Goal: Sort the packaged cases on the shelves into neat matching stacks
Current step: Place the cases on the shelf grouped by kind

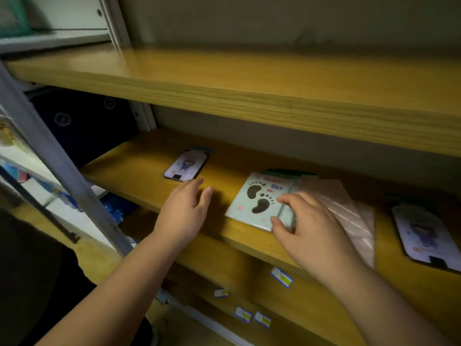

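On the middle wooden shelf (139,166) lies a pale green packaged case with black footprints (257,198), on top of a small stack. My right hand (309,228) rests over its right edge, thumb at the near corner and fingers curled on top. Pale pink striped packages (349,211) lie under and right of that hand. A lilac case with a cartoon figure (185,164) lies at the left of the shelf. Another lilac case (421,236) sits at the far right. My left hand (185,208) hovers open between the left lilac case and the footprint case, touching neither.
An upper wooden shelf (274,96) overhangs the working shelf. A grey metal upright (57,156) slants across the left. A lower shelf front carries several small price labels (282,277). Blue and white goods (112,206) lie on neighbouring shelving at the left.
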`<action>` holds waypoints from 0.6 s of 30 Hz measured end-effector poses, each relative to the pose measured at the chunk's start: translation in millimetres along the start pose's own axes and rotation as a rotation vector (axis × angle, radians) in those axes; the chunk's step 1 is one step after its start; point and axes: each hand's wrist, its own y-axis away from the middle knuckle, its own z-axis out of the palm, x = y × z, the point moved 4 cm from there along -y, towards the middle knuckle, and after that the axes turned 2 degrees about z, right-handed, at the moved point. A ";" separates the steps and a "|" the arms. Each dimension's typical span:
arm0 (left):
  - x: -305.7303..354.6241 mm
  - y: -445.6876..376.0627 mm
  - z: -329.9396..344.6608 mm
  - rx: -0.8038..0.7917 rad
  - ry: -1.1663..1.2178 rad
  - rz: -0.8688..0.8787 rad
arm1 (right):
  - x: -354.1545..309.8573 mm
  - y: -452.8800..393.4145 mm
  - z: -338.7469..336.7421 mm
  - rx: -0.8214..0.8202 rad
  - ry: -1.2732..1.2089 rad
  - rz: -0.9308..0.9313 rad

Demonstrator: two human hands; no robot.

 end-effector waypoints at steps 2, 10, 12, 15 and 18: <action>-17.6 -31.5 0.7 0.020 -0.050 0.013 | -6.3 -7.3 7.3 0.025 0.015 0.036; -77.1 -117.9 2.8 -0.182 -0.429 -0.097 | -25.5 -18.9 24.9 0.060 0.078 0.121; -76.4 -120.9 4.1 -0.167 -0.507 -0.038 | -26.9 -21.9 27.8 0.066 0.093 0.144; -66.3 -117.9 0.8 -0.114 -0.457 0.026 | -29.0 -26.2 30.2 0.082 0.088 0.201; -55.3 -109.7 1.1 -0.137 -0.304 -0.034 | -28.8 -27.8 29.6 0.098 0.125 0.243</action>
